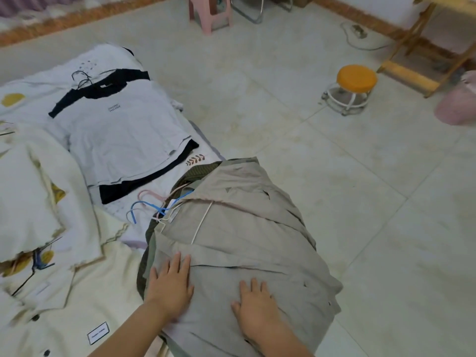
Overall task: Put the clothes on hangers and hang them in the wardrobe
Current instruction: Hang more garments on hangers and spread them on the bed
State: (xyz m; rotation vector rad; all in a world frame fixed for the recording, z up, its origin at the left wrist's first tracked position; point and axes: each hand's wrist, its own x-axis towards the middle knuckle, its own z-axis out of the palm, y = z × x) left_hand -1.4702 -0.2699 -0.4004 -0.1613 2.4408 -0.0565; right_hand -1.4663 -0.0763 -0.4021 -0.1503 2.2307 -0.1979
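While both palms lie flat on the beige garment [231, 243], the fabric is held spread over the bed's edge, probably to smooth it before lifting. Left hand [171, 284]: fingers straight, slightly fanned, pressing at the garment's near-left part. Right hand [255, 302]: fingers straight, close together, pressing on the garment just right of the left hand. Neither grips anything.

White hanger [203, 219] is already threaded into the beige garment; one arm shows on top of the cloth. Blue hanger [144, 206] and pink hanger [152, 194] lie just beyond the garment's far-left edge, hooks pointing away, apparently belonging to darker clothes stacked beneath.

White-and-black tee [116, 124], on a dark wire hanger [83, 77], lies well beyond the beige garment. Wardrobe not in view.

Judgement: hangering mostly done; carrying to the wardrobe remains.
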